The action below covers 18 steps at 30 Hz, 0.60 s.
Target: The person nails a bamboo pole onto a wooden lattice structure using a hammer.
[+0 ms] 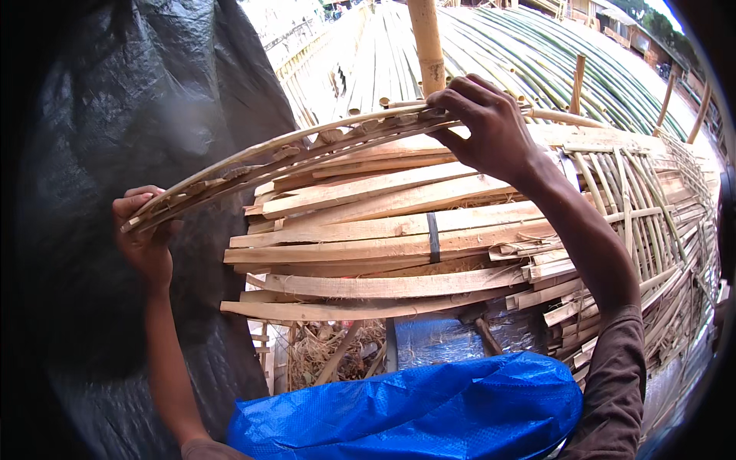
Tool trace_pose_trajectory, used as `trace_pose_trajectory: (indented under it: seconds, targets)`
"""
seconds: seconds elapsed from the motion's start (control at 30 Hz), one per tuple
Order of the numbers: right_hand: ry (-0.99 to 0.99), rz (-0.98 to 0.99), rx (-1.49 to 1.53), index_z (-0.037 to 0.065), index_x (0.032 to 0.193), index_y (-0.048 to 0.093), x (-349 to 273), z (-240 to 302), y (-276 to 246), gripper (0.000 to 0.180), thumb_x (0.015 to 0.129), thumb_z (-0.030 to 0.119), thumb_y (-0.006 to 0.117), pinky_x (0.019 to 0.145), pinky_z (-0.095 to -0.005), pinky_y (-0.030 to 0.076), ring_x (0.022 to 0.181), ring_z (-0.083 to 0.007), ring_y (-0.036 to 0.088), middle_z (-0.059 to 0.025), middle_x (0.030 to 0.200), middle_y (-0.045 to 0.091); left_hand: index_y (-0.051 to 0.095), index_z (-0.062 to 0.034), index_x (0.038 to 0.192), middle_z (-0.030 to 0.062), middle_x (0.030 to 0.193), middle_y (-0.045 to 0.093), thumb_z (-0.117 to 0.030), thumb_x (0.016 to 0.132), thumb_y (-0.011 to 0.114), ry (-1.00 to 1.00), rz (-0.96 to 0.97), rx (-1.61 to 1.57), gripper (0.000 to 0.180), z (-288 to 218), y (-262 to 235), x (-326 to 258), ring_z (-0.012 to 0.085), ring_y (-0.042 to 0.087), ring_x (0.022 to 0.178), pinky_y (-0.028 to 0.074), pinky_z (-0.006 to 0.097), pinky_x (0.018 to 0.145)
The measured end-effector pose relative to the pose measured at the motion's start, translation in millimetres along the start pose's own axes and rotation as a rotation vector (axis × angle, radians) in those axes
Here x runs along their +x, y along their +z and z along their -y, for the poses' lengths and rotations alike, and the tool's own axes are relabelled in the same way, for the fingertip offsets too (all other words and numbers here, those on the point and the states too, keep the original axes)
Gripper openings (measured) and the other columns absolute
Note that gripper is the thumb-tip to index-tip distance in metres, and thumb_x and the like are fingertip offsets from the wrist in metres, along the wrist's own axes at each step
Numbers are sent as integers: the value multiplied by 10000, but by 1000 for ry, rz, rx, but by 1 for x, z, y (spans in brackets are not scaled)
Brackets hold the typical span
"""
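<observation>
Edge-on in front of me is a long bamboo lattice panel [307, 144], with short crosspiece ends showing between its long strips. My left hand [144, 226] is closed around its left end, beside a black plastic sheet [153, 100]. Farther along to the right, my right hand [487, 126] grips the panel from above, fingers bent over its upper edge. Below the panel lies a stack of sawn wooden planks [345, 249], apart from my hands.
Blue sheeting [414, 418] lies nearest me. More bamboo lattice panels [632, 192] and split strips [563, 307] are piled at right. A bamboo post [427, 46] rises beyond the planks. Long bamboo poles [529, 46] spread across the back. Shavings [337, 349] lie below the planks.
</observation>
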State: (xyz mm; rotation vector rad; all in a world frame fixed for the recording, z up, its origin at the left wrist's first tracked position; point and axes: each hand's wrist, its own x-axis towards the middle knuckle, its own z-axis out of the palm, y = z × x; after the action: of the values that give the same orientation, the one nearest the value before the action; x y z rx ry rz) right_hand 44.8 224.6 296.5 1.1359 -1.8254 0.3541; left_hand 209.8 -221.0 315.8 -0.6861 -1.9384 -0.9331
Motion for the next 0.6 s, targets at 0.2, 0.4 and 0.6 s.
trace_pose_trajectory:
  seconds: [0.2, 0.4, 0.6]
  targets:
    - [-1, -3, 166, 81, 1078, 714, 66, 5, -74, 371, 744, 169, 849, 790, -355, 570, 897, -242, 703, -76, 981, 686, 537, -55, 1201, 49, 1127, 568, -201, 914, 723, 18, -122, -92, 372, -52, -55, 73, 115, 559, 1070, 467, 256, 912]
    - [211, 336, 150, 149, 1101, 757, 123, 12, -138, 405, 794, 406, 817, 804, -371, 586, 844, -233, 711, -161, 1015, 740, 561, -72, 1211, 0, 1081, 582, -264, 924, 720, -282, -212, -278, 379, -73, -65, 114, 59, 559, 964, 468, 228, 828]
    - [240, 613, 202, 77, 958, 754, 116, -4, -117, 340, 758, 335, 850, 864, -393, 507, 922, -204, 673, -85, 893, 699, 609, -157, 1168, -86, 904, 548, -367, 911, 723, -574, -191, -306, 351, -14, -17, 93, 29, 521, 799, 453, 233, 683]
